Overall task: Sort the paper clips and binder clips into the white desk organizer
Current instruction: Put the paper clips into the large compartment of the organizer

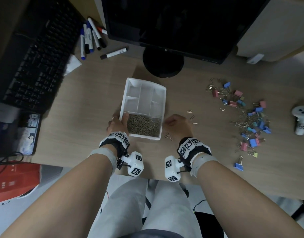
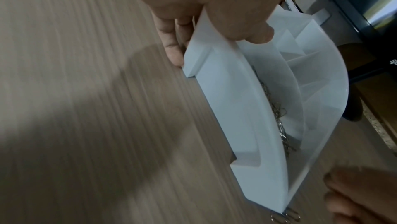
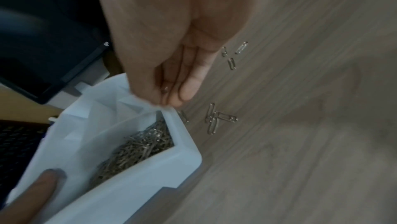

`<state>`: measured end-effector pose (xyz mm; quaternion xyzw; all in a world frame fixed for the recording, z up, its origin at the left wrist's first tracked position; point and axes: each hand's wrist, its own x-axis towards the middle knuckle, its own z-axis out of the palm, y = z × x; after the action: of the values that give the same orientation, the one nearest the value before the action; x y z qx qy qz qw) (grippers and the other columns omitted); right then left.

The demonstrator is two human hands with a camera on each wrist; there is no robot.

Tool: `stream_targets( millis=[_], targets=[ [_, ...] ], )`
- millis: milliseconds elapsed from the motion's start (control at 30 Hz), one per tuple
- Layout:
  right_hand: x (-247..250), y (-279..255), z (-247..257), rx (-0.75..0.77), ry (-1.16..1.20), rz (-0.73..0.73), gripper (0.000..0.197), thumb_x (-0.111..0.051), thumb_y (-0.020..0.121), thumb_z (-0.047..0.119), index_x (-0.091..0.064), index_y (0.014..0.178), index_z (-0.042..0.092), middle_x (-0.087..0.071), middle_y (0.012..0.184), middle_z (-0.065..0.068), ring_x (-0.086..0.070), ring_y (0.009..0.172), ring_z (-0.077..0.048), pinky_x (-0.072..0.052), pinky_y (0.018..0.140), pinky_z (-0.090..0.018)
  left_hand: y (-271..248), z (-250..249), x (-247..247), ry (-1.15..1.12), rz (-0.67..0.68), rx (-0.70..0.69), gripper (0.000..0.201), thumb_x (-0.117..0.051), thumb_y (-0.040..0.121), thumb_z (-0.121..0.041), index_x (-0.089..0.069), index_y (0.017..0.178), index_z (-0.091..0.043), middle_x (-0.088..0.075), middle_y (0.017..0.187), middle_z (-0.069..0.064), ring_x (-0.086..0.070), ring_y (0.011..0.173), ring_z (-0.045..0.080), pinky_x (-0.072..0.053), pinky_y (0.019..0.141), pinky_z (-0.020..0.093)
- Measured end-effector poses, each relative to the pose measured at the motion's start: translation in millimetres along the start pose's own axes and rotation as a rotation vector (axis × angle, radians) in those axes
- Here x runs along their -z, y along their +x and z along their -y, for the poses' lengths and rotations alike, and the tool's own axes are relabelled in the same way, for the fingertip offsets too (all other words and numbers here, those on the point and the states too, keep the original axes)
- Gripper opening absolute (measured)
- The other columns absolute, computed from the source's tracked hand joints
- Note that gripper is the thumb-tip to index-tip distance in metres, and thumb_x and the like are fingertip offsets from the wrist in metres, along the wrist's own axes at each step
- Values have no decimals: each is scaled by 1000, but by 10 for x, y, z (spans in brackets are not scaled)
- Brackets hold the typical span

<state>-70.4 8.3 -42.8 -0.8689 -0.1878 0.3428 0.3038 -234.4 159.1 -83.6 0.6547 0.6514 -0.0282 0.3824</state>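
The white desk organizer (image 1: 160, 100) lies on the wooden desk before me. Its near, wide compartment holds a heap of paper clips (image 1: 144, 125), and the smaller far compartments look bare. My left hand (image 1: 121, 121) grips the organizer's left wall (image 2: 247, 108), thumb over the rim and fingers outside. My right hand (image 1: 166, 123) hovers at the right rim (image 3: 176, 120), its curled fingers (image 3: 187, 90) pinching a paper clip (image 3: 165, 90). Loose paper clips (image 3: 214, 118) lie just right of the organizer. Colourful binder clips (image 1: 250, 114), mixed with more paper clips, are scattered to the right.
A black keyboard (image 1: 36, 66) lies at the left, with markers (image 1: 91, 38) behind it. The monitor stand (image 1: 163, 62) is just beyond the organizer. A white controller (image 1: 301, 119) sits at the far right. The desk's front edge runs under my wrists.
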Motion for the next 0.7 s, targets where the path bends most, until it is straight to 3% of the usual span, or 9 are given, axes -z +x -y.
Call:
stream_targets(
  millis=[67,133,200,267,367,467,533,600,700],
  targets=[
    [-17,-35,113,48,97,152,7,-81,73,23,-75,78,24,-74,74,9,-70,75,-4,-56,75,-25,3,-1,2,4,10,-1,70,-32,93,-64,-45,133,-9,-57,122,21,-54,114,42,-44,98,50],
    [-36,-33,177,64,121,173,12,-84,71,32,-78,80,27,-75,77,12,-71,78,-5,-57,76,-26,-2,-11,2,1,15,0,71,-31,92,-65,-45,134,-10,-57,122,21,-55,113,41,-45,98,51],
    [-39,29,146,28,32,34,15,-77,76,43,-76,81,29,-75,79,11,-70,78,-8,-57,74,-27,-7,-15,7,3,10,0,72,-31,92,-65,-45,134,-9,-57,122,21,-55,112,41,-45,97,50],
    [-9,76,50,-64,-130,-114,11,-63,83,42,-70,85,33,-75,86,7,-70,84,-19,-57,77,-32,-9,-13,23,8,5,5,71,-32,92,-65,-46,133,-9,-58,121,21,-56,112,41,-46,96,50],
    [-18,92,-35,-160,-209,-134,19,-56,89,31,-69,103,31,-72,103,-5,-68,96,-32,-55,80,-37,7,8,41,-6,4,2,70,-32,92,-64,-47,132,-9,-58,122,21,-56,112,41,-46,97,50],
    [-115,121,40,81,-284,-168,27,-55,89,20,-67,112,26,-58,118,-7,-62,103,-34,-52,78,-37,34,17,47,7,2,0,65,-33,94,-60,-48,131,-8,-58,122,21,-56,113,40,-45,98,49],
    [-178,152,140,234,-399,-98,35,-59,86,17,-66,116,33,-45,131,-4,-50,119,-28,-51,88,-39,36,30,50,13,7,-3,69,-32,93,-64,-48,130,-8,-59,121,21,-56,113,40,-45,98,48],
    [-181,174,231,241,-605,7,38,-61,87,26,-61,123,38,-35,140,-2,-36,130,-27,-45,99,-41,34,32,51,9,21,16,69,-32,93,-64,-47,131,-8,-58,122,20,-56,113,40,-45,98,49],
    [-148,222,300,182,-732,73,39,-59,90,35,-57,129,39,-30,145,-5,-31,133,-31,-39,104,-43,25,17,44,18,13,19,72,-30,92,-66,-47,131,-9,-59,120,20,-56,111,40,-45,97,48]
  ],
)
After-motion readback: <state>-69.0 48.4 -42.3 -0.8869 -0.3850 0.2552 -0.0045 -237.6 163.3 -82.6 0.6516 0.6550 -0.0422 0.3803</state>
